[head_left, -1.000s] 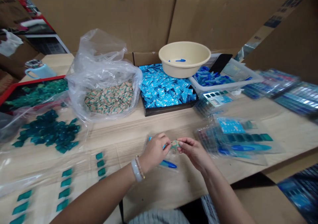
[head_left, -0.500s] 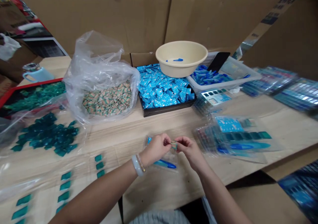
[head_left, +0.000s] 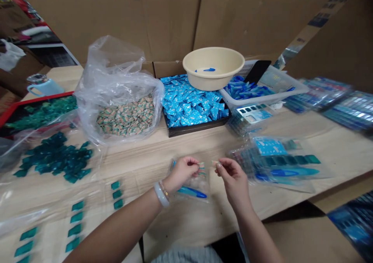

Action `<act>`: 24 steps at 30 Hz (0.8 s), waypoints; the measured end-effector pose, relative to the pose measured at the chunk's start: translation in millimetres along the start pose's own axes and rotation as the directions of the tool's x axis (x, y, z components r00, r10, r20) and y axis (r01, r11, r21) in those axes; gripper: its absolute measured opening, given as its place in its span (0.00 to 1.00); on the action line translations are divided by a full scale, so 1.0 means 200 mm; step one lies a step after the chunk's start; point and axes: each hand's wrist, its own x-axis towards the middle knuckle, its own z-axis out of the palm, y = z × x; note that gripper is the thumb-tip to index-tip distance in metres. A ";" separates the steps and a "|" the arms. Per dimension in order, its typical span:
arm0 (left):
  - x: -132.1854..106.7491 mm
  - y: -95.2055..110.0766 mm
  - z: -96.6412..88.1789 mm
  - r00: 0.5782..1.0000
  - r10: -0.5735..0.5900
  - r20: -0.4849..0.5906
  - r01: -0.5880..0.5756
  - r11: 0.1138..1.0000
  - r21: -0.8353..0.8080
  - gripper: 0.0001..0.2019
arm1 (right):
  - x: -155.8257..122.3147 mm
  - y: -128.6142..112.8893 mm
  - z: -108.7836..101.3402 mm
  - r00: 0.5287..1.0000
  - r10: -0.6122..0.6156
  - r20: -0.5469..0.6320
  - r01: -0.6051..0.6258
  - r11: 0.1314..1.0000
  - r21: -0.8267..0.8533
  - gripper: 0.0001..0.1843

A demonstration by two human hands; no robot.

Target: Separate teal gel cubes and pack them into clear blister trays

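Note:
My left hand (head_left: 181, 174) pinches small tan-and-green squares (head_left: 202, 169), seemingly more than one, over a clear plastic tray. My right hand (head_left: 234, 180) is a short way to the right, with thumb and forefinger closed on another small tan square (head_left: 215, 163). In the clear tray (head_left: 204, 185) below lies a blue pen-shaped tool (head_left: 192, 192); my left hand covers part of the tray. Many like squares (head_left: 128, 117) fill an open plastic bag behind my left hand.
Blue packets (head_left: 189, 103) fill a black tray; a cream basin (head_left: 214, 82) overlaps it and a white basket (head_left: 279, 93) of blue tools. Filled clear packs (head_left: 279, 160) are stacked at right. Dark green pieces (head_left: 55, 156) lie at left, some in rows.
My hands were together at the tan-and-green squares. My right hand has drawn away to the right with one square, while my left has stayed in place holding the others.

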 end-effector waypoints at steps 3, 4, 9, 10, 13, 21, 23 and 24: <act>0.00 -0.01 0.01 0.999 -0.023 0.022 0.025 0.992 -0.125 0.04 | -0.02 -0.01 0.01 0.988 0.071 0.134 -0.088 0.989 0.121 0.11; 0.00 -0.01 0.02 0.999 -0.011 0.043 0.018 0.988 -0.155 0.05 | -0.02 -0.01 0.02 0.984 0.087 0.157 -0.109 0.985 0.132 0.11; -0.03 -0.01 0.02 0.986 0.014 0.165 0.027 0.969 -0.244 0.09 | -0.01 0.03 0.04 0.984 0.114 0.134 -0.128 0.987 0.099 0.12; -0.04 -0.01 0.02 0.985 0.018 0.174 0.024 0.970 -0.241 0.10 | -0.01 0.03 0.04 0.983 0.115 0.144 -0.128 0.988 0.088 0.12; -0.03 -0.02 0.01 0.985 0.082 0.153 -0.056 0.985 -0.163 0.12 | 0.00 0.01 0.03 0.976 0.124 0.181 -0.135 0.990 0.051 0.14; 0.01 -0.03 -0.01 0.952 0.278 0.131 -0.306 0.896 0.321 0.11 | 0.06 -0.02 -0.02 0.956 0.132 0.262 -0.093 0.983 -0.155 0.14; -0.03 -0.04 -0.03 0.884 0.443 0.149 -0.444 0.694 0.567 0.13 | 0.07 0.01 -0.03 0.966 0.114 0.230 -0.062 0.973 -0.224 0.13; -0.05 -0.04 -0.04 0.843 0.501 0.195 -0.491 0.572 0.657 0.14 | 0.07 0.03 -0.02 0.971 0.093 0.220 -0.032 0.963 -0.269 0.12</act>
